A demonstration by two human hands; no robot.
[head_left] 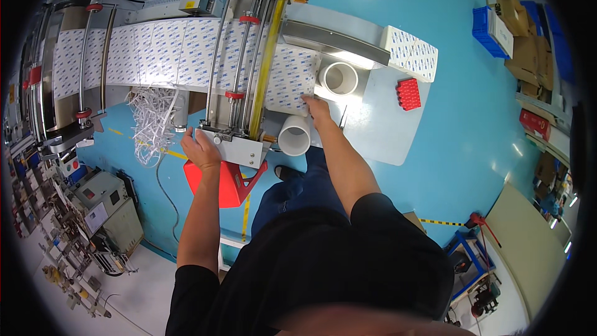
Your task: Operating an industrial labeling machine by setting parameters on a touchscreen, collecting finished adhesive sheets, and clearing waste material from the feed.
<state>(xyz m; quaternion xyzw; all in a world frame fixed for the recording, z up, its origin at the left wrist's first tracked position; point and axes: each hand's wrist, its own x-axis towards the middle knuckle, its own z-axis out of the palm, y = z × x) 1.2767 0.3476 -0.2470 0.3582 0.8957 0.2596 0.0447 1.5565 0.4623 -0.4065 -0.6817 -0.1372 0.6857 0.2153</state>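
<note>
A white sheet with a small blue printed pattern (289,78) comes out on the right side of a roller machine (242,151). At the sheet's right edge is my right hand (318,111), its thumb and fingertips closed on the border. My left hand (202,151) rests at the machine's near end block, fingers apart and holding nothing. The same patterned web (155,50) runs through the rollers from the left. Close to my right hand stand two white tubes, one upright on the table (339,78) and one at its near edge (294,136).
A red bin (214,183) sits below the machine's near end. Shredded white strips (149,121) hang under the web. On the grey table (385,134) lie a red ridged block (408,94) and, farther back, a stack of patterned sheets (410,51). A metal bar (336,40) spans the table's rear.
</note>
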